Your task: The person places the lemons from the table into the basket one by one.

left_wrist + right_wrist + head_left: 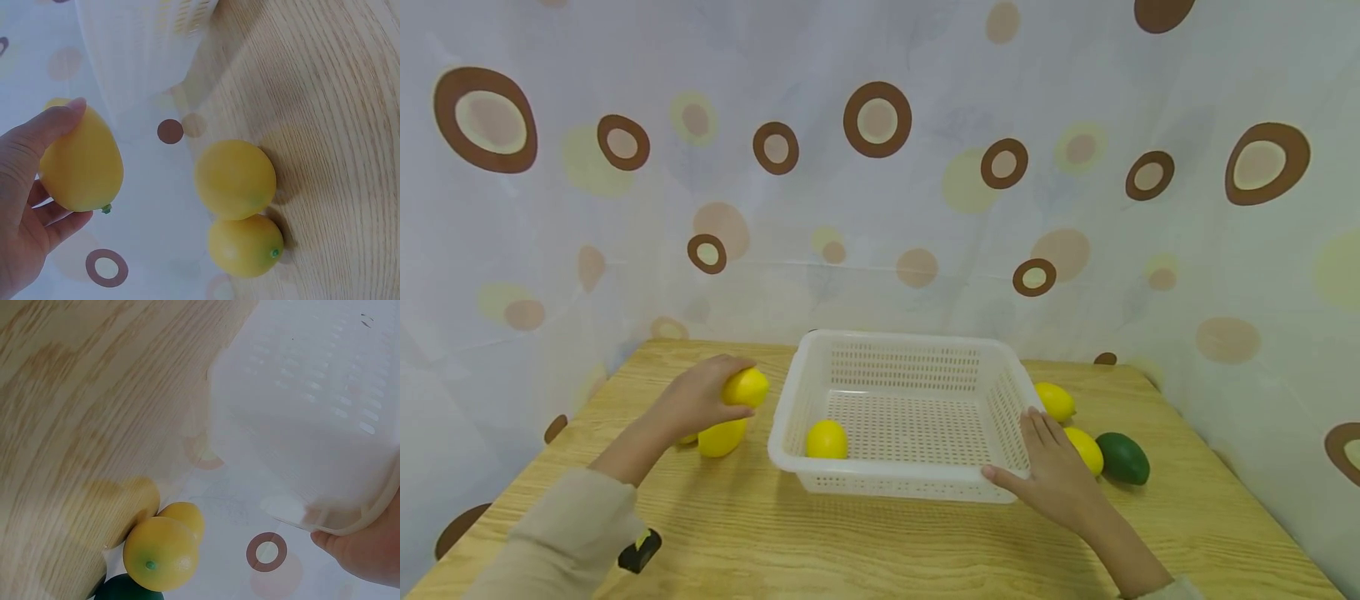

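Observation:
My left hand (700, 396) holds a yellow lemon (747, 387) above the table, left of the white plastic basket (906, 473). In the left wrist view this lemon (84, 162), with a green stem tip, sits between the thumb and fingers. Beneath that hand, two more lemons (235, 179) rest touching on the table. One lemon (827, 439) lies inside the basket at its front left corner. With its fingers fairly straight and spread, my right hand (1056, 471) rests on the rim at the basket's front right corner.
Right of the basket lie two lemons (1055, 402) and a dark green fruit (1122, 458). A small black object (640, 550) shows beside the left sleeve. The wooden table (880, 550) ends at a patterned curtain (880, 208) behind and at the sides.

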Motion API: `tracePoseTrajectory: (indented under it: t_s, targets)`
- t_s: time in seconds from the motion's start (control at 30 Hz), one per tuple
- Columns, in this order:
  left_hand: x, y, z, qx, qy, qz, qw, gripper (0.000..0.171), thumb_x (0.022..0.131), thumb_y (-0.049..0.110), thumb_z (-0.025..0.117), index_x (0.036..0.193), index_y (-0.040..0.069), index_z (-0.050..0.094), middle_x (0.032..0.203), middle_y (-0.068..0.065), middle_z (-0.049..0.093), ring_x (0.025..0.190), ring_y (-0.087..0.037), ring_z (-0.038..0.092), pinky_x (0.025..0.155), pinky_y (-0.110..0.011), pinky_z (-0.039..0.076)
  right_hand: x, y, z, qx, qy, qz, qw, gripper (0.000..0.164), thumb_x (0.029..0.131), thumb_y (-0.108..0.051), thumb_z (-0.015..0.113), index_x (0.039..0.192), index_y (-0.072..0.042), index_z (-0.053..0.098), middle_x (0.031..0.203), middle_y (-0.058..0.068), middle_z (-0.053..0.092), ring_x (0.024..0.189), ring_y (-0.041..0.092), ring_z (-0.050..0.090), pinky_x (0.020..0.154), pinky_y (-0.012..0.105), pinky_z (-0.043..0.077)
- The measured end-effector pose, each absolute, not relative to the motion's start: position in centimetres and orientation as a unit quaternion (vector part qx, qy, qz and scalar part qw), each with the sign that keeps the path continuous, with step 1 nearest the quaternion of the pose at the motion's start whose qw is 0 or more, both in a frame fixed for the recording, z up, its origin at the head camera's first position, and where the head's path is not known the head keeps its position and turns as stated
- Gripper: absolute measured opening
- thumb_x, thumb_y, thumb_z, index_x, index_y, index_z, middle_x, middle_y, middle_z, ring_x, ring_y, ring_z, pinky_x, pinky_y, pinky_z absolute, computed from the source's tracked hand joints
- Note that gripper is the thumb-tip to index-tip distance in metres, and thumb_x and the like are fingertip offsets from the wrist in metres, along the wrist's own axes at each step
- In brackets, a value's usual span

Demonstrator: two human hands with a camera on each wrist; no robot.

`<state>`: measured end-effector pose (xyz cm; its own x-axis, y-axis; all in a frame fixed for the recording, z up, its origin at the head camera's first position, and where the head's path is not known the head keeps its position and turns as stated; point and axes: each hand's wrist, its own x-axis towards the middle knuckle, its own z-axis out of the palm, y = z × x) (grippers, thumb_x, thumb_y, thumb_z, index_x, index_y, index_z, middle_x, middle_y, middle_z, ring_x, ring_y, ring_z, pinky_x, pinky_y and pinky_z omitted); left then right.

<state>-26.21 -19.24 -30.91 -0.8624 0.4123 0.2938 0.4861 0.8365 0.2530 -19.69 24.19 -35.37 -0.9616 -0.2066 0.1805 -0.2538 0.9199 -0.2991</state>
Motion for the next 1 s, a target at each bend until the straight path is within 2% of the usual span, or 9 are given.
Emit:
tracePoseTrajectory:
  t_s: [0.27,0.5,1.0]
  targets:
    - [-26.8,-18.7,-31.0,-0.234,-0.951,-0.169,0.114,0.058,0.077,0.020,0.075,0.124,-0.006,0.052,0.118,-0.022,0.059,0.101,-0.035,0.057,0.085,-0.049,0.050,-19.8,24.3,-35.7,0.116,-0.979,0.152,0.077,0.101,0.083,-0.059,0.055,0.138,0.018,0.022,0.147,0.036,0.017,0.135,0.052,0.015,0.108,0.063,0.017]
    - [-27.3,-17.8,-31.1,-0.233,-0.949,-0.183,0.113,0.059,0.078,0.021,0.074,0.126,-0.005,0.052,0.124,-0.023,0.057,0.110,-0.039,0.054,0.092,-0.052,0.047,-19.8,24.3,-35.8,0.118,-0.978,0.155,0.080,0.100,0.083,-0.059,0.055,0.138,0.018,0.022,0.147,0.036,0.018,0.135,0.052,0.016,0.108,0.064,0.017]
    - [-28.0,-16.5,-30.7,-0.242,-0.943,-0.196,0.118,0.058,0.077,0.021,0.075,0.125,-0.004,0.053,0.118,-0.020,0.060,0.101,-0.033,0.057,0.089,-0.048,0.049,-19.8,24.3,-35.7,0.116,-0.978,0.153,0.083,0.101,0.082,-0.059,0.055,0.139,0.017,0.022,0.147,0.035,0.017,0.135,0.052,0.015,0.108,0.064,0.018]
